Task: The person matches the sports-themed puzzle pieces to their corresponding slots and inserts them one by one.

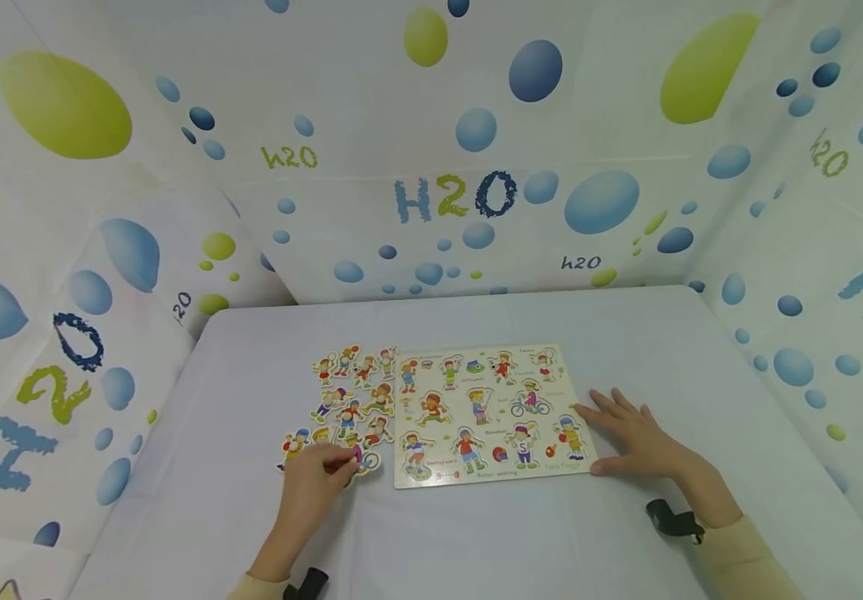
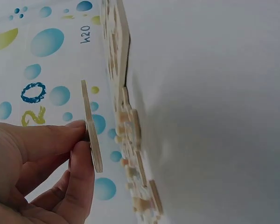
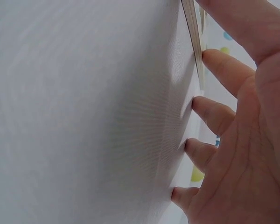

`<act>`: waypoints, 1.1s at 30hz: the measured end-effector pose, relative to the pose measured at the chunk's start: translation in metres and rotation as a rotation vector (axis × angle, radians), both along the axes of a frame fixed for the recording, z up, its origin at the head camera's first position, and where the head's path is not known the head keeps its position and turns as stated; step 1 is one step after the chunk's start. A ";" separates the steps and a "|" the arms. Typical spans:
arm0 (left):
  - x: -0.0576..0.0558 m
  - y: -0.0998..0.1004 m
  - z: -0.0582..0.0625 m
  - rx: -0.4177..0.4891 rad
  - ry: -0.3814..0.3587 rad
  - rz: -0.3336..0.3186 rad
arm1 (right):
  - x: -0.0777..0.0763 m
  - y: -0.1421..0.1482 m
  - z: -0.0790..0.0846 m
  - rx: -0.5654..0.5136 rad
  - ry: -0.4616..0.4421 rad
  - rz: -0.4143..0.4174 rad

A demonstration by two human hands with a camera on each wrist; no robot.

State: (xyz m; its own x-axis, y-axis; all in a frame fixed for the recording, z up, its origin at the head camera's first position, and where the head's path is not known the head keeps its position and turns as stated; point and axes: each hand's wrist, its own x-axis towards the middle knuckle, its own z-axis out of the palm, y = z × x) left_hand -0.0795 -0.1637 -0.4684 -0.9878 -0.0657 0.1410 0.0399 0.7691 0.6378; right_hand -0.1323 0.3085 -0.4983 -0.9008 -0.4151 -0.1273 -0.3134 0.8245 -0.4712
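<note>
Puzzle piece (image 2: 95, 148) pinched at tip of left grip (image 1: 314, 482), beside board (image 1: 442, 435), right grip (image 1: 637, 439) spread wide at board's edge

Right hand (image 3: 242, 126) on the right side of frame, palm side showing, thumb plus 4 fingers (image 3: 214, 114) spread and pointing left. Board (image 3: 192, 32) at top, seen nearly edge-on, pale layered edge. Thumb over its upper part, contact unclear; nearest fingertip at the board's edge; other 3 fingertips rest on the white counter (image 3: 74, 116). Counter fills the left, soft shadow beside the hand. Spotted backdrop (image 3: 197, 175), blue and yellow-green, in gaps behind the hand.
</note>
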 end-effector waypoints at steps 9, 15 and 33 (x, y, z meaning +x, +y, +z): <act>-0.022 0.024 0.008 0.044 0.055 -0.078 | -0.001 0.000 -0.002 -0.015 -0.008 -0.002; -0.040 0.054 0.013 0.089 0.088 -0.151 | 0.000 0.000 -0.002 -0.008 -0.003 0.000; -0.094 0.165 0.027 0.175 -0.048 -0.349 | 0.002 -0.002 0.002 -0.034 -0.025 -0.026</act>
State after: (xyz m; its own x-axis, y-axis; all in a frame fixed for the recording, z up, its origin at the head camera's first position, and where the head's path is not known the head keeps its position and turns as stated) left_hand -0.1733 0.0011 -0.4418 -0.9602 0.2564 0.1108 0.2470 0.5943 0.7654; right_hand -0.1299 0.3066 -0.4961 -0.9079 -0.3966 -0.1358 -0.2803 0.8153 -0.5067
